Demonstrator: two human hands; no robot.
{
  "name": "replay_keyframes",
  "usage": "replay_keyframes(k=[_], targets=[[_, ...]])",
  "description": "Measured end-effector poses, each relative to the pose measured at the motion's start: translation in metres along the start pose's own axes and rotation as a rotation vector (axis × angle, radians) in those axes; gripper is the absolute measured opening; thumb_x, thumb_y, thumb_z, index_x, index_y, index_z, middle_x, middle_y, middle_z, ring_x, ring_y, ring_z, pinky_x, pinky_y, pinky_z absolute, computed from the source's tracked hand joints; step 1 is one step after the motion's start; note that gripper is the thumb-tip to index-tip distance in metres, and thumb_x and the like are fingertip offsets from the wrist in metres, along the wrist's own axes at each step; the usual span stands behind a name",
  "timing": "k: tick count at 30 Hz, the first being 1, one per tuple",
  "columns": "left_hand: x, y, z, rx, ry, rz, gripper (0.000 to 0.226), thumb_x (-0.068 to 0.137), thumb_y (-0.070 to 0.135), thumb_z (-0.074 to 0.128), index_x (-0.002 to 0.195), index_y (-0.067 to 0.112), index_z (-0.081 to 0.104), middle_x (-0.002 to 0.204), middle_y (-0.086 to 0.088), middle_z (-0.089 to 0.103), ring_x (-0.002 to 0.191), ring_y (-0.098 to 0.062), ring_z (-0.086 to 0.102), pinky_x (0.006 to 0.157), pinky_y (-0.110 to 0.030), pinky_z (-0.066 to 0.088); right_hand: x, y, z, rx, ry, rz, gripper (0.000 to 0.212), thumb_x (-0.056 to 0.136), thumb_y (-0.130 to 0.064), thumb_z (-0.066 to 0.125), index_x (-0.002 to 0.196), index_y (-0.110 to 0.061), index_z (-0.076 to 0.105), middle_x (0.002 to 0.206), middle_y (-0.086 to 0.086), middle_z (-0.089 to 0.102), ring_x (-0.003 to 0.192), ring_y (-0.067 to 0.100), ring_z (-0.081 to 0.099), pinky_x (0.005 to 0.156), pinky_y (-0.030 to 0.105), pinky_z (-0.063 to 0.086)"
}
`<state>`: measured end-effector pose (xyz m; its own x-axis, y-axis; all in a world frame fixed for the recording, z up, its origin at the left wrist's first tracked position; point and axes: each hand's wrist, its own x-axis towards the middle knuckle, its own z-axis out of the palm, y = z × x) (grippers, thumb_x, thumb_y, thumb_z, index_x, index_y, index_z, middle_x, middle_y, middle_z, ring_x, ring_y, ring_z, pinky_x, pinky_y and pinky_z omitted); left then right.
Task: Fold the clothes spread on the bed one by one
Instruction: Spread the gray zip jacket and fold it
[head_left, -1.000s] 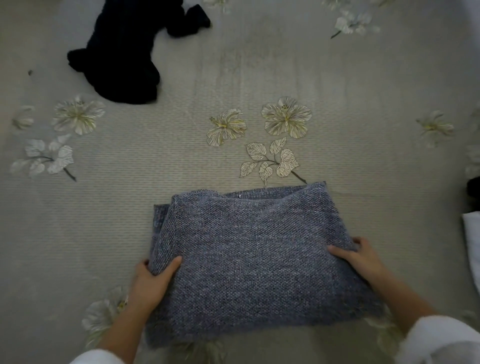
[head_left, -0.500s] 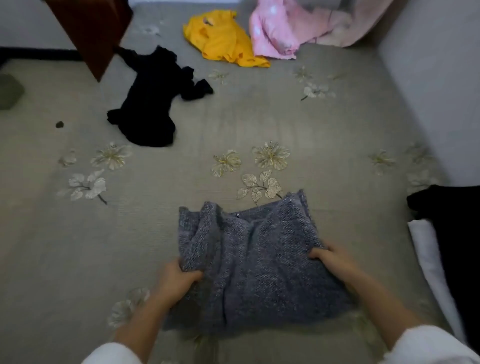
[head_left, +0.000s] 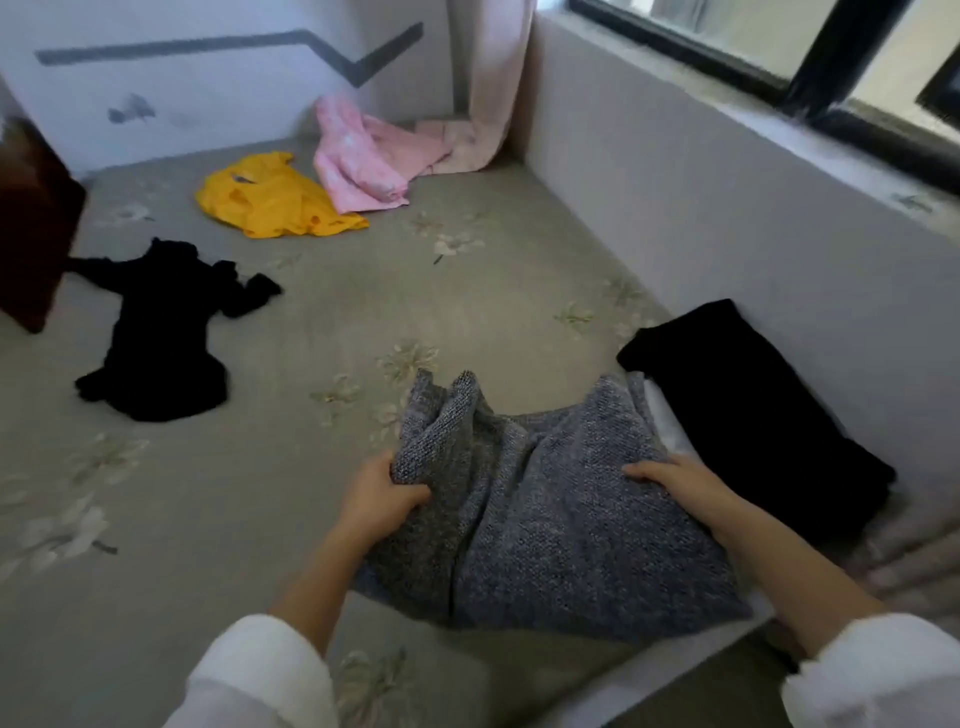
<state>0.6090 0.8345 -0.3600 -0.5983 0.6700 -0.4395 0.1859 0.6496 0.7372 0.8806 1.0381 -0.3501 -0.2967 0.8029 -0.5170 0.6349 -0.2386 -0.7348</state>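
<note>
Folded grey knit garment (head_left: 545, 499) is gripped by the left hand (head_left: 382, 501) and right hand (head_left: 675, 480); placement on the black folded pile (head_left: 753, 405) just right of the hands is judged next.

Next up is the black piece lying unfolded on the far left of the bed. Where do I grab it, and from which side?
My judgement: take the black garment by its two spread sleeves, at the end toward the dark wooden furniture, coming from the open bedsheet on its right. That end is widest and lies flat, so lifting there should let the body hang straight. Both hands are currently on the grey knit.
</note>
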Motion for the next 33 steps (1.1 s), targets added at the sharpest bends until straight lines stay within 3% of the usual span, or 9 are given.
replay_keyframes(k=[5, 8, 11, 15, 20, 26, 28, 30, 33], targets=[[0.018, 0.074, 0.054, 0.099, -0.07, 0.136, 0.019, 0.078, 0.012, 0.071, 0.089, 0.021, 0.059, 0.067, -0.001, 0.062, 0.055, -0.013, 0.057, 0.045, -0.021, 0.039, -0.009, 0.015, -0.075, 0.066, 0.103, 0.076, 0.031, 0.091, -0.037, 0.058, 0.111, -0.013, 0.062, 0.104, 0.006, 0.067, 0.087, 0.022, 0.064, 0.069, 0.03, 0.045], [0.033, 0.116, 0.095, 0.129, -0.13, 0.181, 0.017, 0.08, 0.013, 0.069, 0.092, 0.018, 0.059, 0.067, -0.002, 0.061, 0.056, -0.015, 0.057, 0.045, -0.021, 0.038, -0.005, 0.032, -0.127, 0.118, 0.118, 0.083, 0.013, 0.09, -0.025, 0.059, 0.088, -0.016, 0.068, 0.088, 0.0, 0.068, 0.076, 0.015, 0.064, 0.059, 0.026, 0.043], [0.055, 0.164, 0.134, 0.146, -0.145, 0.246, 0.014, 0.08, 0.012, 0.068, 0.091, 0.016, 0.06, 0.064, 0.0, 0.06, 0.054, -0.013, 0.055, 0.042, -0.02, 0.036, 0.008, 0.049, -0.178, 0.165, 0.167, 0.073, 0.014, 0.088, -0.016, 0.062, 0.076, -0.019, 0.068, 0.071, -0.01, 0.069, 0.061, 0.005, 0.065, 0.048, 0.016, 0.043], [0.095, 0.238, 0.181, 0.2, -0.165, 0.31, 0.011, 0.079, 0.014, 0.068, 0.088, 0.014, 0.061, 0.069, -0.004, 0.062, 0.061, -0.018, 0.059, 0.049, -0.024, 0.038, 0.036, 0.063, -0.235, 0.171, 0.172, 0.071, 0.014, 0.086, -0.013, 0.064, 0.077, -0.02, 0.071, 0.075, -0.011, 0.072, 0.073, 0.007, 0.067, 0.059, 0.02, 0.045], [0.151, 0.33, 0.224, 0.172, -0.12, 0.409, 0.016, 0.072, 0.008, 0.069, 0.083, 0.009, 0.058, 0.067, -0.009, 0.057, 0.061, -0.025, 0.054, 0.051, -0.028, 0.039, 0.068, 0.074, -0.283, 0.286, 0.293, 0.013, 0.016, 0.082, -0.004, 0.067, 0.076, -0.019, 0.07, 0.069, -0.014, 0.07, 0.06, -0.004, 0.062, 0.054, 0.007, 0.044], [0.221, 0.414, 0.273, 0.237, -0.038, 0.542, 0.021, 0.054, 0.019, 0.068, 0.071, 0.009, 0.06, 0.061, -0.006, 0.055, 0.057, -0.022, 0.05, 0.051, -0.029, 0.04, 0.11, 0.108, -0.289, 0.437, 0.379, 0.059, 0.017, 0.084, -0.008, 0.067, 0.08, -0.025, 0.07, 0.079, -0.012, 0.073, 0.075, 0.007, 0.068, 0.067, 0.021, 0.052], [0.246, 0.42, 0.295, 0.243, 0.005, 0.532, 0.018, 0.061, 0.016, 0.072, 0.077, 0.015, 0.063, 0.071, -0.005, 0.062, 0.069, -0.024, 0.058, 0.058, -0.03, 0.044, 0.125, 0.124, -0.282, 0.4, 0.381, 0.145, 0.012, 0.086, -0.015, 0.066, 0.084, -0.027, 0.067, 0.086, -0.011, 0.071, 0.08, 0.01, 0.066, 0.066, 0.024, 0.05], [0.271, 0.41, 0.32, 0.267, 0.049, 0.484, 0.032, 0.072, 0.015, 0.071, 0.104, 0.016, 0.067, 0.1, -0.01, 0.068, 0.092, -0.026, 0.062, 0.079, -0.034, 0.05, 0.14, 0.144, -0.275, 0.27, 0.394, 0.261, 0.007, 0.089, -0.02, 0.063, 0.096, -0.021, 0.065, 0.097, -0.001, 0.07, 0.089, 0.019, 0.065, 0.076, 0.031, 0.052], [0.294, 0.377, 0.359, 0.517, -0.055, 0.399, 0.066, 0.084, 0.033, 0.068, 0.143, 0.017, 0.041, 0.142, -0.018, 0.045, 0.129, -0.038, 0.042, 0.107, -0.05, 0.036, 0.157, 0.162, -0.263, -0.05, 0.426, 0.487, 0.024, 0.093, -0.023, 0.055, 0.109, -0.005, 0.056, 0.108, 0.015, 0.063, 0.099, 0.032, 0.06, 0.085, 0.038, 0.05]])
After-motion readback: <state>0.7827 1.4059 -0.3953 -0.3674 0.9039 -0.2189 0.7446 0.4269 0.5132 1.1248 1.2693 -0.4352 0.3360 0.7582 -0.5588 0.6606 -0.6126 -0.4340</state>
